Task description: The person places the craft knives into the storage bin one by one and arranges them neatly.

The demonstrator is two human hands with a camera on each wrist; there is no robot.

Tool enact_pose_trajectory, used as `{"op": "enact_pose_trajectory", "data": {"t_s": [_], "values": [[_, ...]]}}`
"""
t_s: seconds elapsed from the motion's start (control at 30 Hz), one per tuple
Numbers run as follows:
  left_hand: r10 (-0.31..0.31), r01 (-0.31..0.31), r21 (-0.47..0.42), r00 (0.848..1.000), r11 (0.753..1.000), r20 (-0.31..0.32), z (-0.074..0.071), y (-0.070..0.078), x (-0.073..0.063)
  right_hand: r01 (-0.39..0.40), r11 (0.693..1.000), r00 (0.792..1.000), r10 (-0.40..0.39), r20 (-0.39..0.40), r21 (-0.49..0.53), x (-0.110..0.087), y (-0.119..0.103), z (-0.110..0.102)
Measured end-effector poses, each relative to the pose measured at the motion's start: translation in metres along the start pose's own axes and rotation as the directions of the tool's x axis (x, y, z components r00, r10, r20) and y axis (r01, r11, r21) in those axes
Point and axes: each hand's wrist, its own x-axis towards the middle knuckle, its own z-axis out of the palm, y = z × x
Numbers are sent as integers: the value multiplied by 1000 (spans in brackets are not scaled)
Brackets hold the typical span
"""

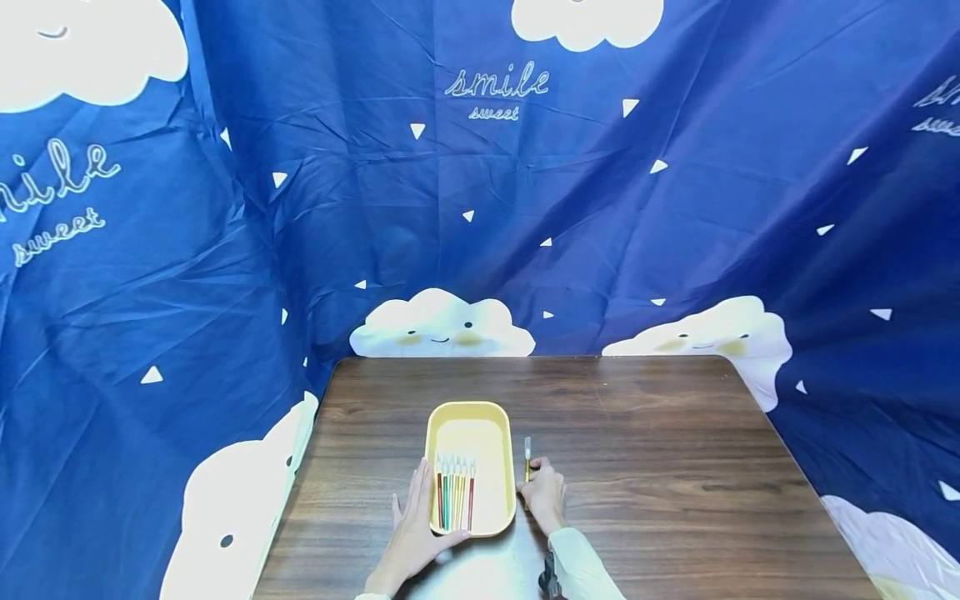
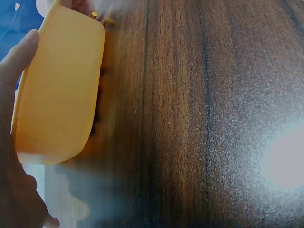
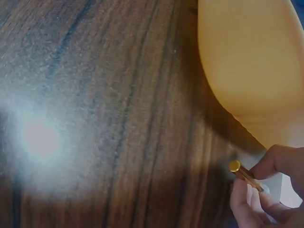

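A yellow tray (image 1: 495,500) lies on the table, holding a row of slim pen-like sticks (image 1: 456,492) with pale tips and red, green, white and gold barrels. My left hand (image 1: 411,533) lies with spread, straight fingers along the tray's left side, its thumb across the near rim. Beside the tray's right wall, my right hand (image 1: 546,498) pinches a gold stick of the same kind (image 1: 527,457) between thumb and fingers, with its clear-capped tip pointing away from me. In the right wrist view its round gold end (image 3: 234,166) shows.
The dark wood-grain table (image 1: 660,467) extends to the right of the tray and beyond it. A blue curtain (image 1: 480,183) with white clouds and triangles hangs behind the table and at both sides. Bright glare (image 2: 289,156) lies on the tabletop.
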Motion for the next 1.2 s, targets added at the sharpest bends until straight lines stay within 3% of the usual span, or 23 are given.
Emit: {"op": "enact_pose_trajectory", "data": {"t_s": [0.43,0.6,0.73,0.87,1.2], "values": [[6,-6,8,1000,1000,-10,1,1,0,63,998,998,-63,-8,22,4,-13,-12],[1,-1,4,1000,1000,-1,1,2,0,52,998,998,-52,-17,19,5,-18,-16],[28,-27,11,999,1000,-30,0,3,0,53,998,999,-52,-8,32,5,-26,-21],[52,-49,55,997,997,-57,-1,4,-1,75,996,997,-75,-9,52,2,-37,-26],[46,-41,126,998,991,-39,-3,4,-1,162,984,987,-162,0,72,-6,-57,-24]]}}
